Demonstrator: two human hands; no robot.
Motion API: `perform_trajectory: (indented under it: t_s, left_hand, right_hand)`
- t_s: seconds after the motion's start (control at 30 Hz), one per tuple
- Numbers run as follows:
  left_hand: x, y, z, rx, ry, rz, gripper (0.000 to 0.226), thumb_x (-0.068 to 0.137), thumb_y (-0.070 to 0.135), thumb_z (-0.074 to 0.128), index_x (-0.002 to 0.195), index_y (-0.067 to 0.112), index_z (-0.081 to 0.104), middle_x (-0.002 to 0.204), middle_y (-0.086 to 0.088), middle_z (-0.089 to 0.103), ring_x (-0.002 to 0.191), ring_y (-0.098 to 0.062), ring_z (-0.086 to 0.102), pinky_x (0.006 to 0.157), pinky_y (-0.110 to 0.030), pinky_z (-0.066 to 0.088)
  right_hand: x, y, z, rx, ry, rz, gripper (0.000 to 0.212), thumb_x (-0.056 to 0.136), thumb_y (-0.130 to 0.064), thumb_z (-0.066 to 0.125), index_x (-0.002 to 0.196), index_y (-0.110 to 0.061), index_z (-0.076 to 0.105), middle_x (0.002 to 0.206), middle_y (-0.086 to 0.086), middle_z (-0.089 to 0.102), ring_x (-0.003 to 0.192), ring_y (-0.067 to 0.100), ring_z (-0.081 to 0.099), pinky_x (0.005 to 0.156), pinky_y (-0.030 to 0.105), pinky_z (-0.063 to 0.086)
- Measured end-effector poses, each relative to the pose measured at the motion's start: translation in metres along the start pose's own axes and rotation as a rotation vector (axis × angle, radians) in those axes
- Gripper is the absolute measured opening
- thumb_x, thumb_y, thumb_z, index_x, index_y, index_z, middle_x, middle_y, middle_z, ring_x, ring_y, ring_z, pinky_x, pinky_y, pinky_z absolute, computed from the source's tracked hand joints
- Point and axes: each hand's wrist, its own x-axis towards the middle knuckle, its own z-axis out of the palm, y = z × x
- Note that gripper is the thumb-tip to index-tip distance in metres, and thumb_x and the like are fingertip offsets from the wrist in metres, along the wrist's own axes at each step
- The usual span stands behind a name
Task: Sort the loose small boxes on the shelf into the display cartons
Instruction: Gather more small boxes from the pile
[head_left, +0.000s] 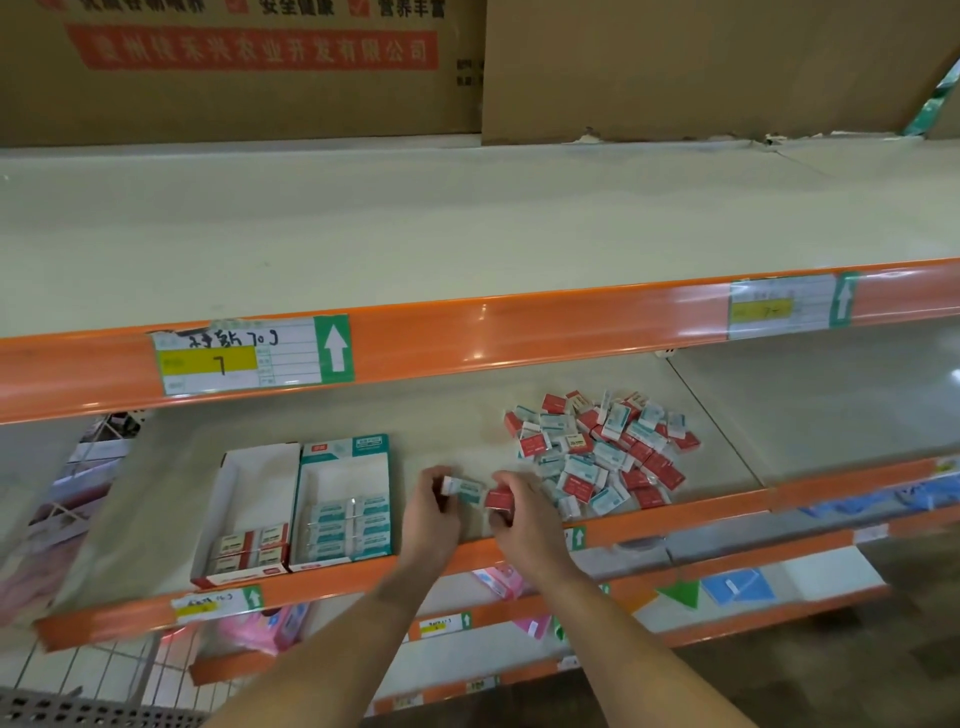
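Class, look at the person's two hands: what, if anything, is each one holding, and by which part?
The left hand pinches a teal-and-white small box by its left end. The right hand holds a red small box, fingers curled around its sides.

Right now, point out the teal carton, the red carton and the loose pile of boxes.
teal carton (370, 445): head view, its printed back panel.
red carton (258, 464): head view, its bare white inside.
loose pile (602, 447): head view, middle of the heap.
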Motion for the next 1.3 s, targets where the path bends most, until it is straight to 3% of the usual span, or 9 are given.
perform_trajectory:
  t_s: [0.17, 0.33, 0.47, 0.6, 0.67, 0.83, 1.03, 1.13, 1.3]
  left_hand:
    - [-0.005, -0.005, 0.001, 0.112, 0.087, 0.032, 0.035, 0.089, 0.007, 0.064, 0.122, 0.019, 0.058, 0.12, 0.006, 0.051, 0.102, -0.006, 0.05, 0.092, -0.018, 0.04]
    - [-0.006, -0.007, 0.0, 0.143, 0.078, 0.06, 0.033, 0.088, 0.004, 0.064, 0.119, 0.017, 0.061, 0.119, 0.005, 0.051, 0.102, -0.009, 0.052, 0.09, -0.015, 0.042]
    - [-0.007, -0.007, 0.001, 0.178, 0.061, 0.096, 0.032, 0.089, 0.004, 0.063, 0.118, 0.018, 0.062, 0.116, 0.006, 0.051, 0.102, -0.008, 0.052, 0.087, -0.01, 0.039]
    - [-0.003, -0.009, 0.0, 0.182, 0.048, 0.105, 0.035, 0.087, 0.0, 0.063, 0.118, 0.016, 0.063, 0.118, 0.005, 0.05, 0.101, -0.006, 0.049, 0.074, 0.008, 0.033]
    - [-0.002, -0.01, 0.0, 0.168, 0.05, 0.098, 0.034, 0.087, 0.001, 0.063, 0.118, 0.016, 0.062, 0.118, 0.005, 0.05, 0.101, -0.006, 0.049, 0.072, 0.009, 0.034]
    - [-0.001, -0.013, 0.002, 0.146, 0.051, 0.079, 0.031, 0.09, 0.007, 0.064, 0.117, 0.02, 0.059, 0.118, 0.008, 0.047, 0.106, -0.007, 0.051, 0.073, 0.004, 0.037]
    - [0.0, -0.016, 0.001, 0.209, 0.028, 0.123, 0.046, 0.086, 0.0, 0.06, 0.127, 0.019, 0.054, 0.132, 0.005, 0.037, 0.12, -0.013, 0.039, 0.104, -0.024, 0.042]
    - [0.001, -0.015, 0.002, 0.248, 0.024, 0.119, 0.044, 0.087, 0.003, 0.062, 0.128, 0.018, 0.056, 0.128, 0.007, 0.043, 0.116, -0.013, 0.041, 0.1, -0.021, 0.043]
    - [0.006, -0.011, 0.004, 0.389, 0.017, 0.143, 0.04, 0.09, 0.012, 0.063, 0.129, 0.017, 0.059, 0.127, 0.002, 0.048, 0.119, -0.018, 0.042, 0.104, -0.027, 0.04]
  right_hand:
    - [0.0, 0.001, 0.001, 0.009, 0.013, 0.015, 0.045, 0.09, -0.014, 0.069, 0.132, -0.017, 0.053, 0.135, -0.003, 0.041, 0.119, 0.012, 0.052, 0.1, 0.02, 0.046]
    - [0.001, 0.002, -0.002, 0.063, 0.054, 0.009, 0.018, 0.098, -0.028, 0.059, 0.115, -0.023, 0.057, 0.113, -0.009, 0.055, 0.098, 0.005, 0.055, 0.077, 0.009, 0.041]
    - [0.007, 0.003, -0.004, 0.076, 0.065, 0.038, 0.008, 0.101, -0.033, 0.052, 0.103, -0.027, 0.057, 0.095, -0.009, 0.062, 0.086, 0.006, 0.062, 0.064, 0.01, 0.045]
    - [0.01, 0.003, -0.002, 0.076, 0.078, 0.059, 0.024, 0.097, -0.036, 0.059, 0.118, -0.026, 0.056, 0.108, -0.008, 0.063, 0.097, 0.006, 0.062, 0.078, 0.016, 0.052]
    - [0.009, 0.004, -0.001, 0.058, 0.063, 0.053, 0.039, 0.093, -0.034, 0.066, 0.128, -0.026, 0.052, 0.119, -0.01, 0.058, 0.106, 0.006, 0.058, 0.087, 0.018, 0.052]
    - [0.008, 0.005, 0.0, 0.014, 0.073, 0.049, 0.044, 0.09, -0.028, 0.071, 0.131, -0.023, 0.054, 0.132, -0.005, 0.051, 0.112, 0.008, 0.057, 0.088, 0.015, 0.05]
    - [0.009, 0.001, 0.0, -0.067, 0.062, 0.026, 0.054, 0.091, -0.024, 0.07, 0.14, -0.021, 0.051, 0.14, -0.006, 0.045, 0.128, 0.01, 0.048, 0.099, 0.018, 0.044]
    - [0.008, 0.001, 0.0, -0.116, 0.048, 0.007, 0.045, 0.093, -0.023, 0.067, 0.136, -0.02, 0.056, 0.138, -0.007, 0.045, 0.125, 0.007, 0.047, 0.093, 0.01, 0.038]
    - [0.006, -0.002, 0.002, -0.125, 0.031, -0.009, 0.039, 0.095, -0.023, 0.064, 0.133, -0.019, 0.057, 0.135, -0.006, 0.046, 0.12, 0.01, 0.054, 0.096, 0.016, 0.045]
